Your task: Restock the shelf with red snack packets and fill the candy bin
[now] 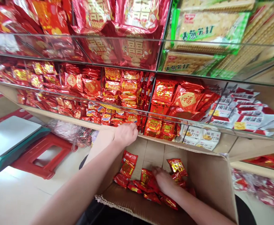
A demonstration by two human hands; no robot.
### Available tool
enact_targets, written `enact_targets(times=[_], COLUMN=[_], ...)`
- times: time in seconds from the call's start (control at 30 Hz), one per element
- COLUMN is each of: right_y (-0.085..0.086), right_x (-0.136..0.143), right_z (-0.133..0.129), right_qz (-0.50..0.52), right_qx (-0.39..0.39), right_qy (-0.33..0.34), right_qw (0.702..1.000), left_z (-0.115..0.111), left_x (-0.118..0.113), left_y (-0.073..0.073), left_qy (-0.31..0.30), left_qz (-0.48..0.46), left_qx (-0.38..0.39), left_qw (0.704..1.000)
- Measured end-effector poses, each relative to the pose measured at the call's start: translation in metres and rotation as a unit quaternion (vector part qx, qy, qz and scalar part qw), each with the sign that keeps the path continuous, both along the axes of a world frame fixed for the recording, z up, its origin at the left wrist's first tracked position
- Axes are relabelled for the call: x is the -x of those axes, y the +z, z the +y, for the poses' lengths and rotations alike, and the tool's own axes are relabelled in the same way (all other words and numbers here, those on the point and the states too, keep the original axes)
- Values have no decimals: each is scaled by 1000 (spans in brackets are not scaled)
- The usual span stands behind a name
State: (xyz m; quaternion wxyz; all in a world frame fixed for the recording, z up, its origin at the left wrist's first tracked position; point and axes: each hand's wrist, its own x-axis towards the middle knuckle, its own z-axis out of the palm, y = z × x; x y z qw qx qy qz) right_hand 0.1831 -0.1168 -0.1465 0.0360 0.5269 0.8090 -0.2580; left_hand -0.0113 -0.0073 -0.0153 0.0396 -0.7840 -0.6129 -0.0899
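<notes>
Now, stocked shelves (244, 147) stand beyond the open cardboard box (208, 175), your left hand (126, 135) has its fingers curled at the box's far edge, and your right hand (164, 180) rests inside it among red packets (129, 163) on its floor, though whether either grips anything cannot be told.

grn cracker pkgs (212, 28) up top r – red stool (54, 164) at l

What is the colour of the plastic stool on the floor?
The plastic stool is red; the head view shows it.
</notes>
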Motion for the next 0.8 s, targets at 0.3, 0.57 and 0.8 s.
enact_targets(times=[0.3, 0.57, 0.8], right_y=[37, 102, 117], right_x=[-5, -4, -7], right_z=[-2, -8, -21], right_qz=[255, 714, 793], right_qx=[3, 110, 84], right_qy=[-145, -393, -341], right_qw=[956, 569, 499], left_z=[-2, -15, -100], left_x=[1, -3, -36], left_y=[3, 12, 7], left_qy=[-1, -47, -204], left_qz=[-8, -140, -482], left_qx=[4, -15, 162], left_qw=[1000, 989, 836])
